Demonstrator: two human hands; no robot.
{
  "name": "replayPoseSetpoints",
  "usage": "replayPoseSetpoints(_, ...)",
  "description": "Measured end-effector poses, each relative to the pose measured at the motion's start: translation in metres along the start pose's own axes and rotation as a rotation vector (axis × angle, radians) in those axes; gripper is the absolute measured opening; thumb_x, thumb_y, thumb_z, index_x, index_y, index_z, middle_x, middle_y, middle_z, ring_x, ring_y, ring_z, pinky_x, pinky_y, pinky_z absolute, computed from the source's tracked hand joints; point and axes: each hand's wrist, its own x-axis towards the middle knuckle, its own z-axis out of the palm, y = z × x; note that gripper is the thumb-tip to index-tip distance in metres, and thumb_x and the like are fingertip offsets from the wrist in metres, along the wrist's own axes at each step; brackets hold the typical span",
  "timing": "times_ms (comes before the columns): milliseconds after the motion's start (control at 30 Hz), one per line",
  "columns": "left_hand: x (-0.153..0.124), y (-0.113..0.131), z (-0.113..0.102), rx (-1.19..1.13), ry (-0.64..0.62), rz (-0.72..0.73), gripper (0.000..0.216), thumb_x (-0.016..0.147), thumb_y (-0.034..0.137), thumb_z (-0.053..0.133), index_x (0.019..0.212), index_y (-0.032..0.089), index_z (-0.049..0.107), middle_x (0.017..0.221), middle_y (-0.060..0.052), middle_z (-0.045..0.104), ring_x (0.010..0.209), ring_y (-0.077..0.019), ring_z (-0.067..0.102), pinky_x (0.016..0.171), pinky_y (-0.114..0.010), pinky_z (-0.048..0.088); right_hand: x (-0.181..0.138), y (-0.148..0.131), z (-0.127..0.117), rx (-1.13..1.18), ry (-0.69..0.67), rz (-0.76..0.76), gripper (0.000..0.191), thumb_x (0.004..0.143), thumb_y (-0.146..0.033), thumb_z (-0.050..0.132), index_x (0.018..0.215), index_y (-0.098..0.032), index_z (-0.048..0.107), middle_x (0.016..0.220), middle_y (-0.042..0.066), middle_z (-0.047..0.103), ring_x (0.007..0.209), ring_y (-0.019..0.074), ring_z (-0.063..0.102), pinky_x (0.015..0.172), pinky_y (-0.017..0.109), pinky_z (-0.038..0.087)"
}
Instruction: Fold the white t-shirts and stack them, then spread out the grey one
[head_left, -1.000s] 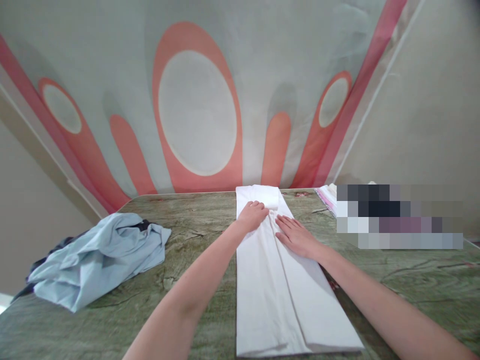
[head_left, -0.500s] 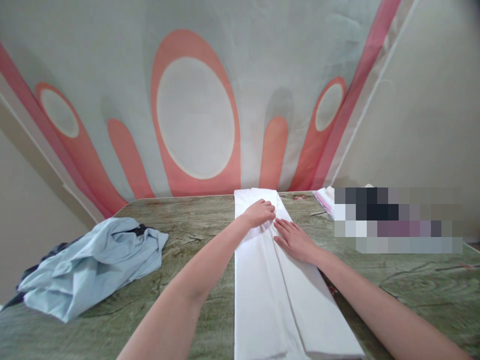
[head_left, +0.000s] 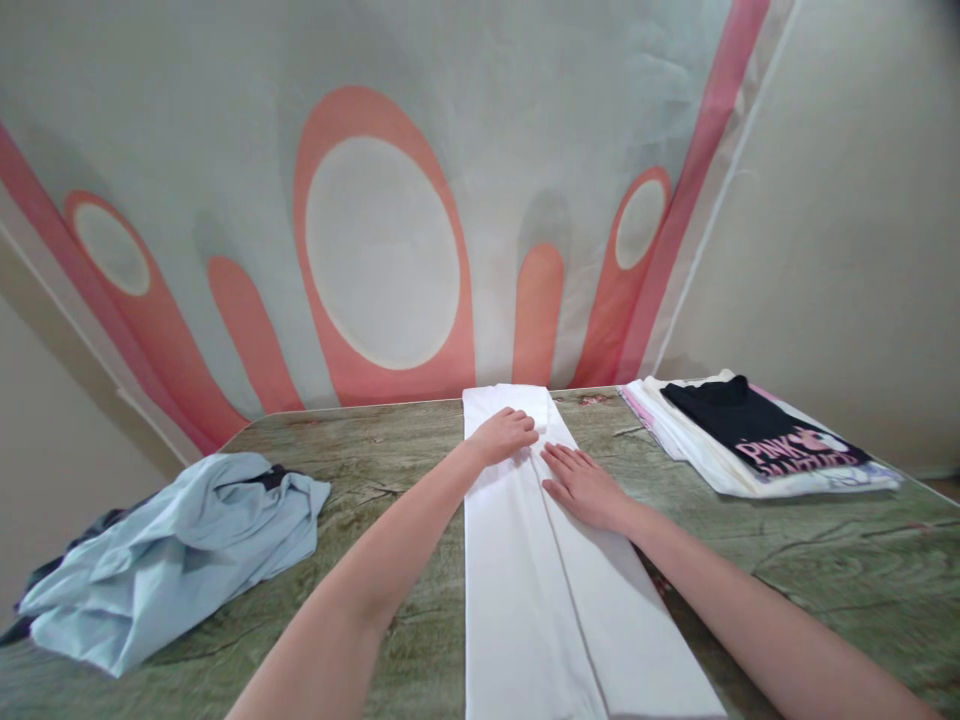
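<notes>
A white garment (head_left: 517, 590), folded into a long strip with a fold line down its length, lies flat on the table in front of me. My left hand (head_left: 508, 435) is on its far part, fingers curled in and closed on the cloth by the fold; the fingertips are partly hidden. Just to the right, my right hand (head_left: 583, 485) rests palm down on the garment, its fingers stretched out. What kind of garment it is cannot be told from this folded shape.
The wood-patterned table (head_left: 405, 440) meets a wall printed with pink shapes. On the left lies a crumpled light blue garment (head_left: 187, 540) over dark cloth. At the far right sits a stack of folded clothes (head_left: 720, 480) topped by a black printed shirt (head_left: 757, 425).
The view has shifted slightly, so everything sits a little further left and the clothes stack at the right shows plainly. Both hands hold the same places on the white garment.
</notes>
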Motion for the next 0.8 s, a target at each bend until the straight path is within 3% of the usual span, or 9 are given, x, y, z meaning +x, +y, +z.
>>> replayPoseSetpoints(267, -0.004, 0.005, -0.004, -0.081, -0.072, -0.133, 0.014, 0.087, 0.019, 0.047, 0.093, 0.021, 0.060, 0.098, -0.004, 0.059, 0.097, -0.0175, 0.049, 0.082, -0.030, 0.032, 0.000, -0.001, -0.001, 0.012, -0.011, 0.011, 0.061, 0.089, -0.053, 0.017, 0.140, -0.019, 0.026, 0.146, 0.007, 0.023, 0.134, 0.0214, 0.018, 0.107, 0.042, 0.016)
replayPoseSetpoints(467, -0.008, 0.009, -0.012, -0.130, 0.022, -0.148, 0.026, 0.087, 0.014, 0.046, 0.109, 0.024, 0.055, 0.113, -0.003, 0.057, 0.109, -0.0162, 0.044, 0.089, -0.030, 0.030, -0.005, -0.009, -0.008, -0.037, 0.079, -0.024, 0.058, 0.090, -0.047, 0.024, 0.139, -0.017, 0.028, 0.145, 0.010, 0.027, 0.133, 0.0236, 0.021, 0.106, 0.045, 0.016)
replayPoseSetpoints(667, -0.016, 0.013, -0.006, -0.071, -0.012, -0.160, 0.024, 0.088, 0.020, 0.047, 0.107, 0.028, 0.058, 0.114, -0.001, 0.058, 0.120, -0.0194, 0.036, 0.096, -0.036, 0.024, -0.005, -0.015, -0.015, -0.096, 0.111, -0.145, 0.042, 0.092, -0.037, 0.029, 0.127, -0.021, 0.047, 0.136, 0.007, 0.042, 0.129, 0.0240, 0.028, 0.106, 0.045, 0.019)
replayPoseSetpoints(800, -0.019, 0.013, -0.006, -0.040, -0.018, -0.204, 0.022, 0.087, 0.021, 0.049, 0.105, 0.026, 0.060, 0.112, -0.004, 0.059, 0.119, -0.0213, 0.037, 0.097, -0.038, 0.024, -0.006, -0.013, -0.016, -0.081, 0.118, -0.185, 0.038, 0.092, -0.035, 0.032, 0.123, -0.024, 0.051, 0.134, 0.005, 0.045, 0.126, 0.0236, 0.033, 0.104, 0.043, 0.024)
